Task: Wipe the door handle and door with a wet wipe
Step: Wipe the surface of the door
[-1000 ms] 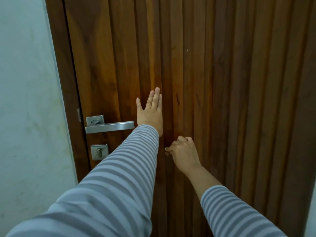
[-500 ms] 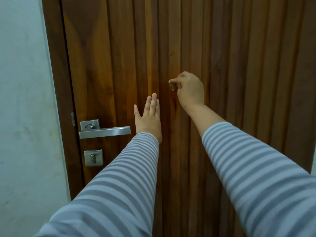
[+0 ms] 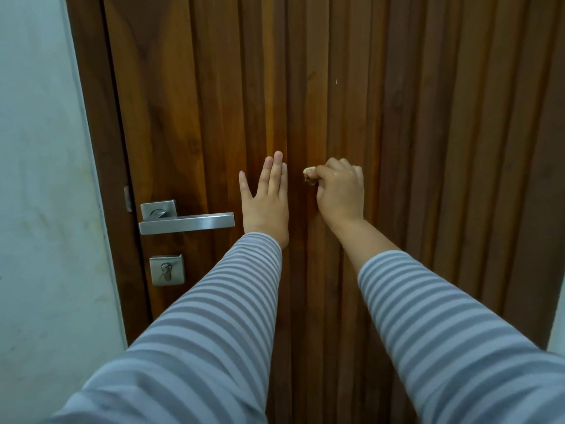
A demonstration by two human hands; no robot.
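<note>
A single head-worn wide-angle camera is looking forward and slightly down along both outstretched striped sleeves, facing the wooden door (image 3: 428, 148) at close range. The door is filling most of the frame, with a strip of pale wall (image 3: 39, 209) showing along the left edge.

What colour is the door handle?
Brushed silver-grey metal, the door handle shows best in the head view.
</note>
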